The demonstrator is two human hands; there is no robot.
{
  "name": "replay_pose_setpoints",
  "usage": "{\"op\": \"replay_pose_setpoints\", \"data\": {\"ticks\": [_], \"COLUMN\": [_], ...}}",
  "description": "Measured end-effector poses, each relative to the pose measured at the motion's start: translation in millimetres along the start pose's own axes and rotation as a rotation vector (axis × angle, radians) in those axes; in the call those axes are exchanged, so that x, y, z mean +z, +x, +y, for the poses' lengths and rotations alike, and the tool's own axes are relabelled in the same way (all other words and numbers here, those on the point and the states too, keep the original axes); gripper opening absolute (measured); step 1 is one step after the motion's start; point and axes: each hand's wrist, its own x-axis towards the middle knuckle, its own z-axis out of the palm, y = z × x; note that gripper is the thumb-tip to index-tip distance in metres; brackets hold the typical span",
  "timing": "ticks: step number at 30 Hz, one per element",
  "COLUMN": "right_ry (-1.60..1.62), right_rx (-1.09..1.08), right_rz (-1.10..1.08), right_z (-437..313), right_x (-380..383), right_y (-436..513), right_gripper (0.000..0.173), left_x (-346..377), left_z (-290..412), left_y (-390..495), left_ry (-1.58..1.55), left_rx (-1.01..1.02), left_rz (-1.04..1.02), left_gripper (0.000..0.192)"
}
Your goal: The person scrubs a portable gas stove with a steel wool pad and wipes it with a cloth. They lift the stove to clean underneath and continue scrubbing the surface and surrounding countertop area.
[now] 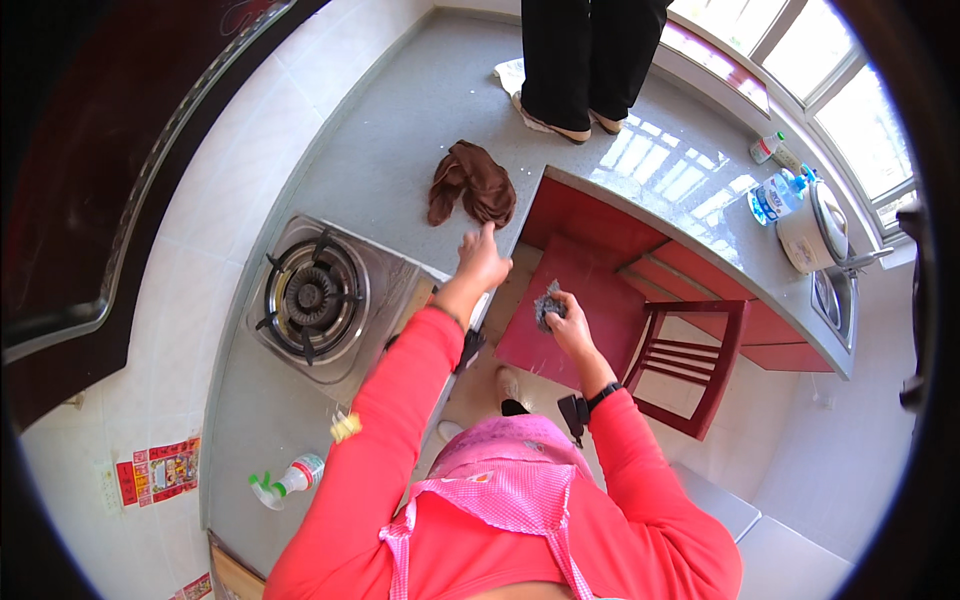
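Note:
My left hand [484, 259] reaches over the grey countertop [382, 150], its fingers spread at the near edge of a crumpled brown cloth [472, 184]. Whether a fingertip touches the cloth, I cannot tell. In my right hand [574, 326] is a grey steel wool scourer [550, 307], pinched between thumb and fingers above the red seat of a wooden chair [577, 300]. To the left of my left forearm, a gas stove burner [309, 294] is set in a stainless steel plate on the counter.
A person in black trousers [559, 67] stands on the counter ahead. A spray bottle [296, 476] lies at lower left. At right are a blue-capped jug [776, 196], a white rice cooker [814, 232], another bottle [766, 148] and a sink [841, 300]. A dark range hood [112, 172] overhangs the left.

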Motion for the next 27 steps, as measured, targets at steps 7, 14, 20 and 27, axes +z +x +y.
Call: {"op": "replay_pose_setpoints", "data": {"ticks": [7,14,20,27], "right_ry": [0.076,-0.137,-0.075,-0.122], "right_rx": [0.168,0.059,-0.013,-0.086], "right_rz": [0.024,0.100,0.064,0.068], "right_z": [47.1,50.7,20.2,3.3], "right_x": [-51.1,-64.4,-48.2,-26.2], "right_y": [-18.4,-20.4,-13.9,-18.2], "right_gripper": [0.048,0.046,0.046,0.044], "left_x": [22.1,41.8,31.3,-86.8], "left_z": [5.5,-43.5,-24.7,36.2], "left_y": [126.1,157.8,146.0,61.8], "left_ry": [0.356,0.014,-0.075,-1.126], "left_rx": [0.017,0.113,0.006,0.248], "left_rz": [0.182,0.177,0.252,0.184], "left_gripper": [0.079,0.035,0.040,0.032]}}
